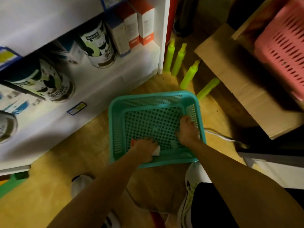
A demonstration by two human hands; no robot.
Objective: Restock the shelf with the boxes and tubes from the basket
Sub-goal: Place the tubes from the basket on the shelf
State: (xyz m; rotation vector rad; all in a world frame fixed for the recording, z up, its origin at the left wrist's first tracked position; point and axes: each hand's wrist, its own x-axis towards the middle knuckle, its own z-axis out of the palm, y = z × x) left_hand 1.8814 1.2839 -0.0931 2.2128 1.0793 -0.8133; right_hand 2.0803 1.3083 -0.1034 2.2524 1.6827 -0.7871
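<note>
A teal perforated basket [153, 102] sits on the wooden floor [85, 153] in the lower middle of the frame, just in front of a white shelf [102, 83] that fills the left side. The left hand [145, 145] reaches into the basket's near left corner, fingers curled round a white box [157, 150] with an orange end; only its two ends show past the hand. The right hand [188, 130] lies inside the basket against its right wall, fingers spread and fairly straight; whether it holds anything I cannot tell.

On the shelf, upper middle of the frame, stand several white boxes with orange bases [146, 25], packed side by side near the shelf's right upright. Left of them are large round tins [98, 45] with green and black print, more along the left edge.

Above the basket and right of the shelf upright, four yellow-green tubes [177, 60] stand or lean on the floor. A cardboard box [230, 76] in the upper right holds a pink slotted basket [283, 51]. White shoes [189, 186] show at the bottom
</note>
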